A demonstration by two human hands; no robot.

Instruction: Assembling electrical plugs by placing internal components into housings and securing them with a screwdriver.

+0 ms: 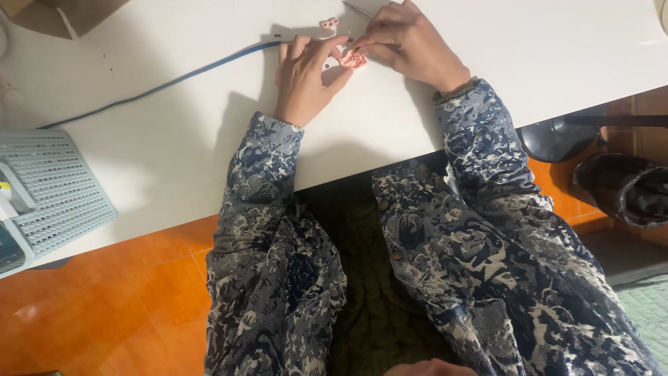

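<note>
The person sits at a white bench (174, 153), seen from above, and both arms in dark blue patterned sleeves (480, 146) reach forward over its near edge. The left hand (306, 76) lies on the bench with the fingers stretched out, and its thumb and fingertips press on a small pink block (353, 60) from the left side. The right hand (407, 42) comes from the other side with bent fingers and pinches the same block, so the block is held between the two hands and rests on the bench surface. A second small pale piece (328, 23) lies just behind the hands, apart from them. Beside the right hand a thin metal tool (359, 10) lies on the bench; whether the hand touches it cannot be told.

A blue cable (167, 85) runs across the bench from the left side up to the left hand. At the left edge stands a light grey perforated basket (59, 188). A brown cardboard box (69, 14) is at the far left corner. The floor (104, 299) under the bench is of orange tiles. At the right, near the floor, a dark round object (557, 139) and a dark bag (623, 188) are visible.
</note>
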